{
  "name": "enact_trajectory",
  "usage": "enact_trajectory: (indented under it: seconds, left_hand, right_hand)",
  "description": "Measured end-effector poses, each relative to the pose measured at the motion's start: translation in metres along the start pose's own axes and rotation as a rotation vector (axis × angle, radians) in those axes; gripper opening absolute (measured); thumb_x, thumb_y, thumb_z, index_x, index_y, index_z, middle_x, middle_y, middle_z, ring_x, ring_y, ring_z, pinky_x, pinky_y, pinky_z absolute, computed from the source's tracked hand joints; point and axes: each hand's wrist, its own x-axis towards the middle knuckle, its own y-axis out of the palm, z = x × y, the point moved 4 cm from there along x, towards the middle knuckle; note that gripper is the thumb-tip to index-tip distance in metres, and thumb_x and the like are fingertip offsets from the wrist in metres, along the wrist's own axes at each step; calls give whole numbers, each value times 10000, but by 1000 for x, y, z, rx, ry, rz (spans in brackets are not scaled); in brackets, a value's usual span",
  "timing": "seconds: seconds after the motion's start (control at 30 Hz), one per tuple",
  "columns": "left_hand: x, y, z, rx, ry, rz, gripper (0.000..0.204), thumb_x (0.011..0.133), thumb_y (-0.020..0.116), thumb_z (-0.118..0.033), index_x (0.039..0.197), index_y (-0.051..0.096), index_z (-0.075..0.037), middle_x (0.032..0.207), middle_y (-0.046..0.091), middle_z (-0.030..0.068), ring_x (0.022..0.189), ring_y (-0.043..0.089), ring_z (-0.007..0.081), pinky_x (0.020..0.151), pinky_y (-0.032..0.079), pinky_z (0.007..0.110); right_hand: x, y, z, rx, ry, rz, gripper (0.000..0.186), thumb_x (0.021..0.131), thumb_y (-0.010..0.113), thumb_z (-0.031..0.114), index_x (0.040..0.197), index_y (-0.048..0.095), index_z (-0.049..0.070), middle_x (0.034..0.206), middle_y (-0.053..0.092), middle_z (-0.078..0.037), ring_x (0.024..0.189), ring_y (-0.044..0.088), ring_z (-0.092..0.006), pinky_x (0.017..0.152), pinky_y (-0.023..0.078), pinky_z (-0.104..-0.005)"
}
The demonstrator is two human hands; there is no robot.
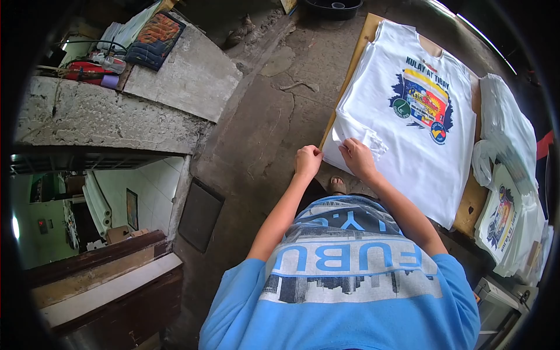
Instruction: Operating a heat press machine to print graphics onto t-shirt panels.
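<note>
A white sleeveless-cut shirt panel point(373, 87) with a colourful printed picture of a bucket lies flat on a wooden board point(360, 44) at the right. At the board's near left corner, the fingers of my left hand point(308, 161) are pinched together beside the shirt's edge. What they hold, if anything, is too small to make out. My right hand point(357, 157) is a little to the right, over the shirt's near left part. Its thumb and fingers close on the white cloth, which is bunched and folded there.
White printed cloth pieces are stacked point(504, 111) right of the board, with more point(501, 216) hanging lower down. A concrete ledge point(181, 76) at the left bears a dark quilted pad point(154, 41) and clutter. Below it is an opening into a room. A black basin point(333, 8) stands at the far end.
</note>
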Motion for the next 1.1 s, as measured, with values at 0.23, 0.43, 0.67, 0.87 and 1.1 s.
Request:
enact_trajectory:
  seconds: [0.23, 0.43, 0.67, 0.87, 1.1]
  left_hand:
    - [6, -11, -10, 5, -6, 109, 140, 727, 670, -180, 753, 655, -44, 658, 642, 97, 574, 634, 199, 595, 491, 304]
    - [5, -22, -23, 63, -13, 120, 135, 704, 686, -187, 748, 658, -62, 677, 645, 98, 617, 634, 200, 605, 490, 317]
    - [8, -25, -31, 83, -30, 149, 135, 702, 682, -190, 732, 658, -60, 709, 649, 107, 668, 634, 228, 644, 494, 333]
    - [13, -23, -35, 85, -12, 192, 143, 708, 671, -192, 753, 664, -57, 731, 651, 109, 704, 635, 236, 665, 495, 336]
    - [20, -12, -23, -105, -10, 214, 184, 749, 632, -205, 830, 638, -40, 774, 647, 111, 690, 630, 205, 663, 490, 317]
  right_hand:
    - [1, 11, 0, -7, -34, 73, 144, 811, 534, 158, 779, 557, 20, 771, 557, -146, 742, 558, -330, 643, 450, -406]
    - [1, 22, 0, -27, -74, 122, 139, 809, 531, 156, 781, 563, 24, 774, 559, -139, 751, 562, -321, 646, 455, -397]
    - [2, 25, 2, -45, -92, 187, 161, 788, 555, 195, 765, 568, 36, 770, 562, -124, 751, 569, -306, 640, 465, -394]
    - [4, 28, 0, -84, -108, 175, 159, 779, 554, 195, 742, 580, 42, 755, 561, -124, 732, 575, -302, 631, 469, -397]
    - [6, 26, -4, -44, -84, 166, 156, 768, 543, 158, 716, 577, 15, 744, 565, -148, 713, 568, -327, 643, 463, -408]
